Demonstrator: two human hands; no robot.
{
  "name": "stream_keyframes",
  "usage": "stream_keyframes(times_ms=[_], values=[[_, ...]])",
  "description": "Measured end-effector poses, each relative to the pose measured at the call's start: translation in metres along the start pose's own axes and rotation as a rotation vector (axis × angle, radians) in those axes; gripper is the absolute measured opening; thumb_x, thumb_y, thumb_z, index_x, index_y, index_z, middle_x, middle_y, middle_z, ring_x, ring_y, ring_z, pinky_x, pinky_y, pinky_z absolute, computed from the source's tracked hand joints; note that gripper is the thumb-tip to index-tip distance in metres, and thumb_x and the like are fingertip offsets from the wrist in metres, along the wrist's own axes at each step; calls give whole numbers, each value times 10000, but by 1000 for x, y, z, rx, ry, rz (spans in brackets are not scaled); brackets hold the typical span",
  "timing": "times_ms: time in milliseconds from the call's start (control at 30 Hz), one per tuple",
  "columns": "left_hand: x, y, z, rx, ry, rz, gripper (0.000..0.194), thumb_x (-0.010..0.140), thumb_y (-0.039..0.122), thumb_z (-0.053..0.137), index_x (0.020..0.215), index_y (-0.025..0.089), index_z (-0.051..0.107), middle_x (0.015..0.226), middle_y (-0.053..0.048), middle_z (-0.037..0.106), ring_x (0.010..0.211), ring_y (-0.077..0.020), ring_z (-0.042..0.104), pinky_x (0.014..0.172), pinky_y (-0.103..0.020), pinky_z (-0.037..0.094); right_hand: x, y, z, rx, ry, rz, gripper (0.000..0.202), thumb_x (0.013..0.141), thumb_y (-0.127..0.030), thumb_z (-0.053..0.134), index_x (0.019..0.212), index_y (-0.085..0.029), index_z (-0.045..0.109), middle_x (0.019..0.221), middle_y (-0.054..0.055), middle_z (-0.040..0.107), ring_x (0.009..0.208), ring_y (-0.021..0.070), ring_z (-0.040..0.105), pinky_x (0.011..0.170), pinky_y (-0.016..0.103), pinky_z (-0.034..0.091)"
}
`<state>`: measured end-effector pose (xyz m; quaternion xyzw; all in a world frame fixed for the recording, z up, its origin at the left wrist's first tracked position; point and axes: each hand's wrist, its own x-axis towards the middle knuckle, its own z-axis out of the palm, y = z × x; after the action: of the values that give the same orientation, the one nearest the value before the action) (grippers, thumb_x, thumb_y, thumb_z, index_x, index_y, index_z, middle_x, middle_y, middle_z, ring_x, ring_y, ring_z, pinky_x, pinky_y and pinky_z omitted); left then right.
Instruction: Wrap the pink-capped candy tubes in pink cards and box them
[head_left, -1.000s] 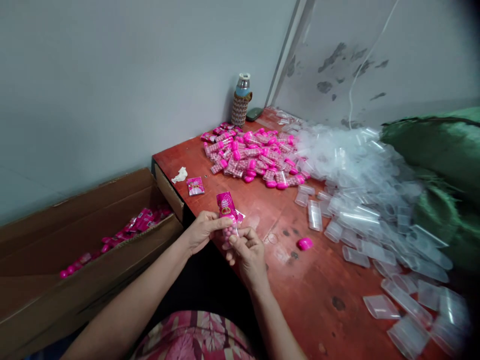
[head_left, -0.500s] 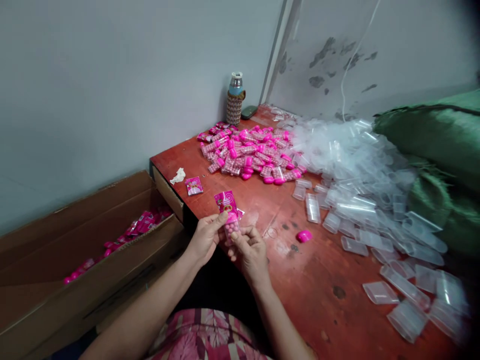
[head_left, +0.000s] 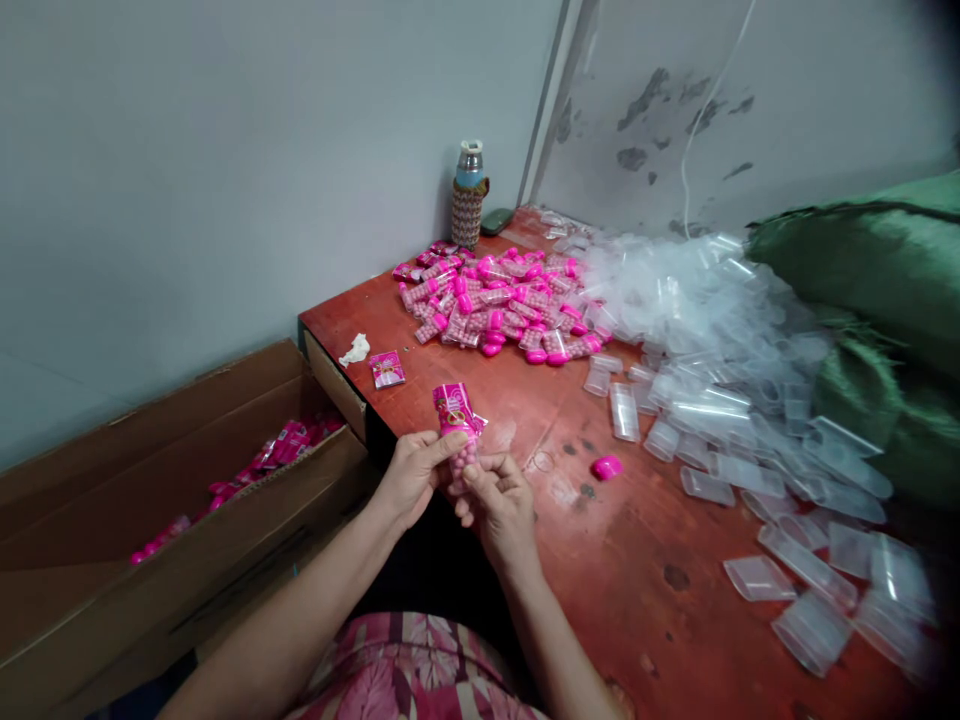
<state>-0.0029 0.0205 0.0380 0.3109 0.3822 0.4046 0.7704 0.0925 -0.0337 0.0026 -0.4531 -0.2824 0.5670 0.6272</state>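
Note:
Both hands meet at the table's near edge on one small clear container of pink candy balls (head_left: 461, 459). My left hand (head_left: 415, 474) pinches its upper part, thumb across the front. My right hand (head_left: 498, 500) grips the lower end between thumb and fingers. A printed pink card or sleeve (head_left: 452, 402) sits at the container's top, curving around it; how it is attached I cannot make out. Another pink piece pokes out just behind it, partly hidden. A flat pink packet (head_left: 387, 369) lies farther left, and a loose pink cap (head_left: 607, 467) rests to the right.
On the red table (head_left: 585, 590) lie a heap of pink-capped candy containers (head_left: 502, 305) and a big pile of clear empty tubes (head_left: 705, 380). A green sack (head_left: 885, 260) stands at right. A cardboard box (head_left: 247, 570) at left holds pink packs. A bottle (head_left: 467, 205) stands behind.
The pink card at the container's top has bent from flat to curved around it. My left thumb has shifted slightly right across the container's front.

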Motion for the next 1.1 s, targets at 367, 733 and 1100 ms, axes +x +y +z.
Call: stream_keyframes(times_ms=[367, 733, 1100], values=[[-4, -7, -5, 74, -92, -58, 244, 655, 307, 678, 645, 71, 616, 523, -25, 551, 436, -114, 501, 434, -268, 425, 1, -2, -2, -36, 25, -70, 172, 758, -297, 612, 817, -192, 489, 551, -54, 595, 426, 82, 548, 398, 176, 446], [-12, -11, -7, 40, -61, -65, 224, 651, 280, 691, 630, 63, 640, 528, -8, 522, 500, -88, 501, 537, -245, 419, 7, 1, -7, 110, -18, 57, 151, 744, -273, 632, 787, -184, 518, 537, -35, 622, 449, 105, 583, 473, 212, 478], [-24, 40, -73, -114, 473, 447, 576, 706, 630, 447, 948, 141, 632, 947, -128, 669, 917, -239, 609, 818, -388, 466, 14, -12, -4, -12, -21, 64, 171, 746, -307, 618, 760, -174, 510, 643, 7, 654, 478, 94, 581, 427, 178, 438]])
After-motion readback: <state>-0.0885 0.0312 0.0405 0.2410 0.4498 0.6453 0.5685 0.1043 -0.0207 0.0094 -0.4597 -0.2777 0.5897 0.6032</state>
